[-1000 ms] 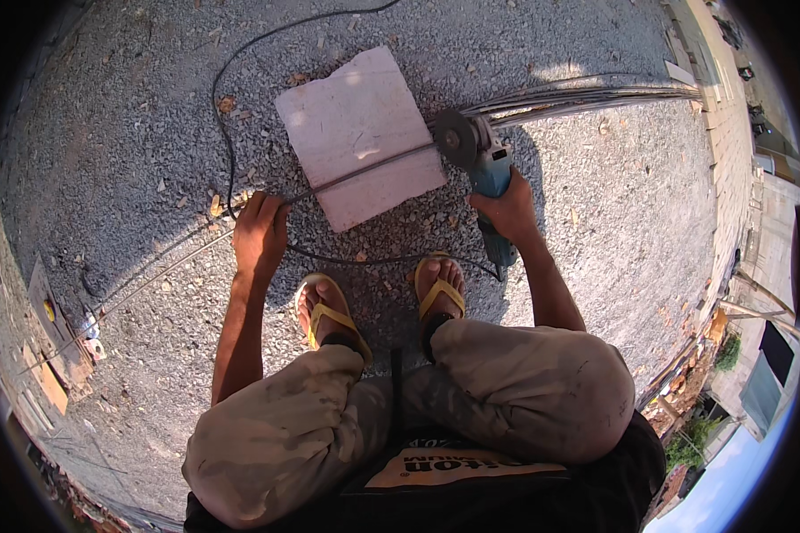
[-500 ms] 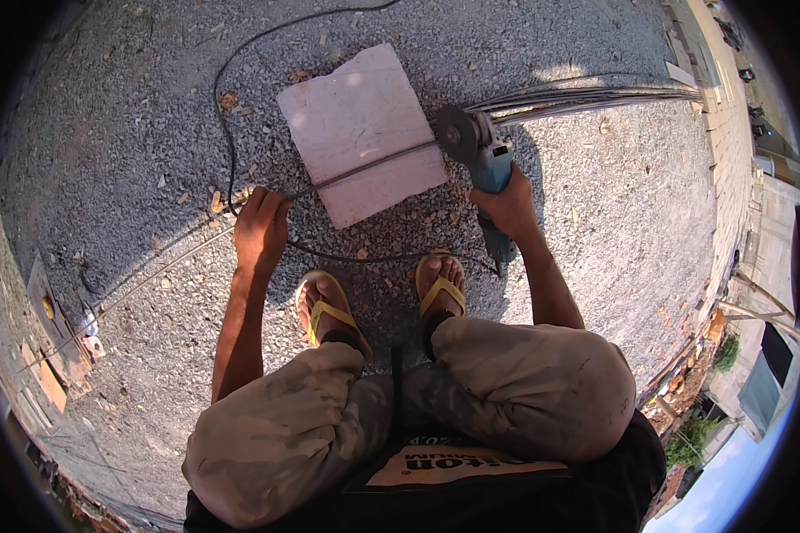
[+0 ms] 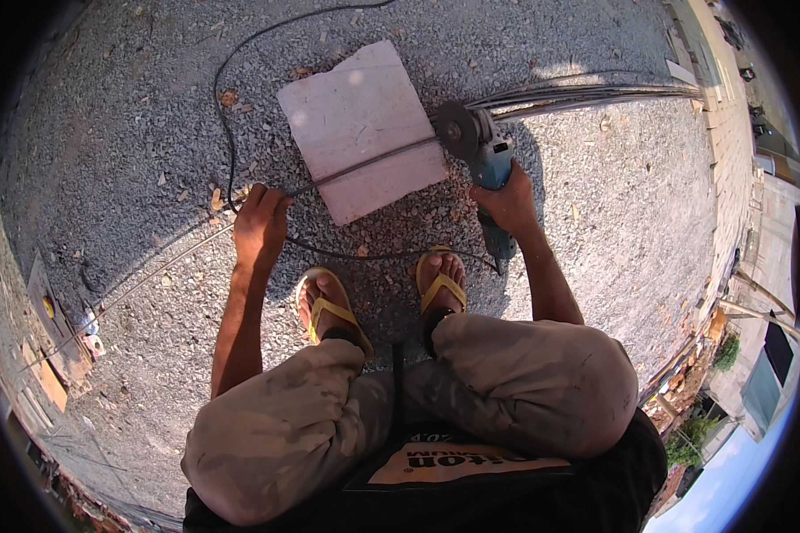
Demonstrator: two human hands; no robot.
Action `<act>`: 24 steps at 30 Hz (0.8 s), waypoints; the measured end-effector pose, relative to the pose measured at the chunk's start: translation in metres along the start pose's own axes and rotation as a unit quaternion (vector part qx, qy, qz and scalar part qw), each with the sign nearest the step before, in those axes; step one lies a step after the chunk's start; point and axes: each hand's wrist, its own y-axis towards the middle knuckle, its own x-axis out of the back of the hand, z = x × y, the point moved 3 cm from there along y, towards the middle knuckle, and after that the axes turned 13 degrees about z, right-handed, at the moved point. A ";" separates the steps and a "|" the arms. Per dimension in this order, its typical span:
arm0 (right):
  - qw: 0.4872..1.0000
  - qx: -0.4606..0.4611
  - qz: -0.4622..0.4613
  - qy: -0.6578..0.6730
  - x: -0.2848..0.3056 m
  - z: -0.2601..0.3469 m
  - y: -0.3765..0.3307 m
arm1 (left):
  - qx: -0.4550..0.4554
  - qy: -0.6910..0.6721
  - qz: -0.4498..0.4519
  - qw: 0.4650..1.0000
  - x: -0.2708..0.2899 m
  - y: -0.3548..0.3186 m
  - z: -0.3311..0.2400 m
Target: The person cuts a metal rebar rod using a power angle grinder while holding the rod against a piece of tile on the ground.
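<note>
My left hand [image 3: 262, 222] is closed around a long, thin steel rod [image 3: 364, 166], just left of a pale stone slab [image 3: 356, 115]. The rod lies across the slab's lower part and runs on behind my hand toward the far left. My right hand [image 3: 509, 202] grips a teal angle grinder [image 3: 492, 173] by its body. The grinder's dark disc [image 3: 458, 131] stands at the slab's right edge, by the rod's right end. Whether disc and rod touch, I cannot tell. A black power cord [image 3: 364, 258] leaves the grinder's lower end and passes by my left hand.
A bundle of long rods [image 3: 587, 98] lies on the gravel [image 3: 613, 222] to the upper right. My feet in yellow flip-flops [image 3: 333, 311] stand just below the slab. Boards [image 3: 49, 382] lie at the far left, and a paved edge [image 3: 729, 160] bounds the gravel on the right.
Almost nothing differs. Both hands keep their grip, and the grinder stays at the slab's right edge; the view shifts very slightly.
</note>
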 end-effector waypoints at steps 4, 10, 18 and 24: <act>0.999 0.025 -0.037 -0.011 0.001 -0.008 0.001 | -0.015 -0.013 0.004 1.000 -0.003 0.004 0.002; 0.999 0.026 -0.029 -0.007 0.000 -0.006 0.001 | -0.003 -0.021 0.016 1.000 0.000 0.003 0.000; 1.000 0.014 -0.013 -0.002 0.002 -0.005 0.000 | -0.004 -0.022 0.019 1.000 -0.001 0.003 0.002; 1.000 0.011 -0.004 0.007 0.005 0.002 -0.003 | -0.002 -0.031 0.026 0.999 0.001 0.004 0.001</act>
